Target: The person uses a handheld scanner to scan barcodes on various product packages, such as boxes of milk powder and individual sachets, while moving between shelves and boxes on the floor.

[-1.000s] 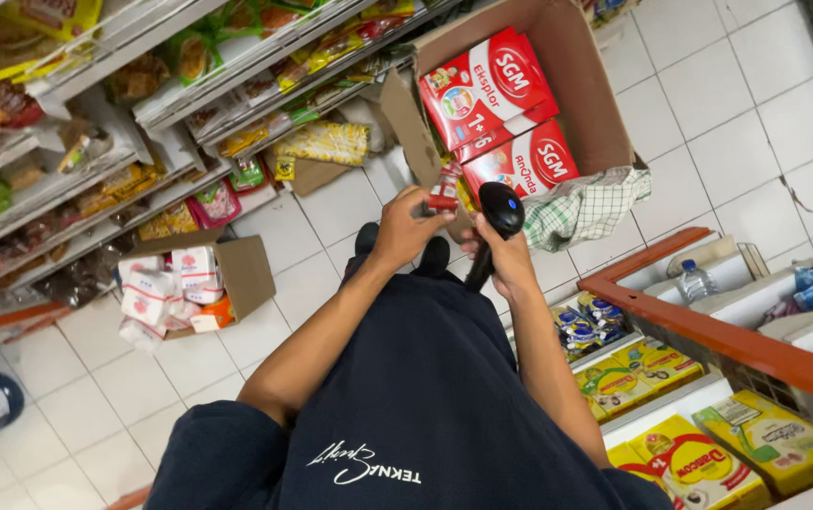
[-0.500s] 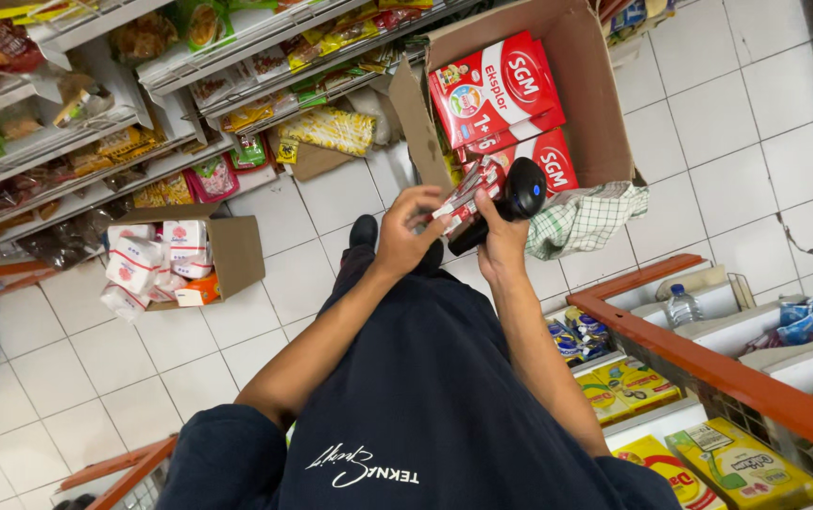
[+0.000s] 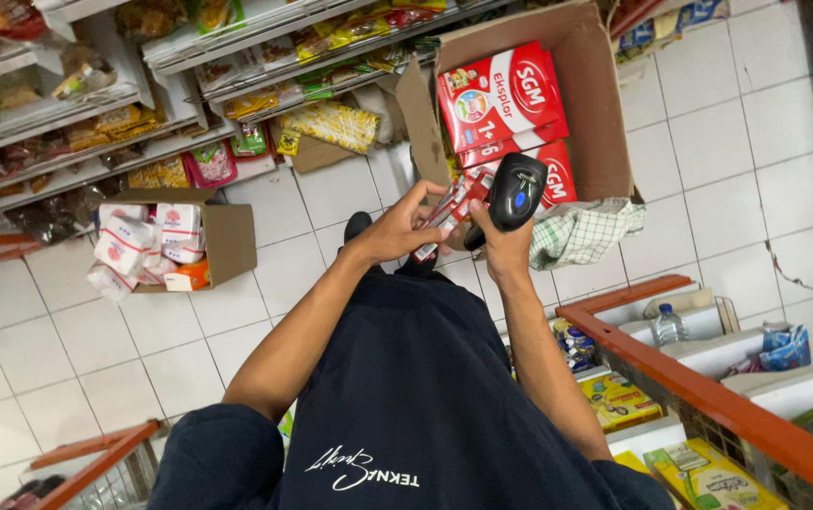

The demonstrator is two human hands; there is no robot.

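Observation:
My left hand (image 3: 395, 229) holds a small red pack (image 3: 455, 200) out in front of my dark shirt. My right hand (image 3: 503, 250) grips a black handheld scanner (image 3: 517, 187), its head touching or just beside the pack. Behind both hands an open cardboard box (image 3: 607, 113) stands on the white tiled floor. It holds large red product boxes (image 3: 501, 94). A green checked cloth (image 3: 581, 231) hangs over the box's near edge.
A smaller cardboard box (image 3: 232, 241) with white packs (image 3: 137, 244) sits on the floor at left. Shelves (image 3: 236, 38) of snack packs run along the top left. An orange-railed cart (image 3: 671, 373) at right holds a water bottle (image 3: 668, 326) and yellow boxes (image 3: 619, 399).
Both hands have stayed together at the pack, and the scanner has lifted from below the pack to beside it. The view has shifted slightly toward the big box.

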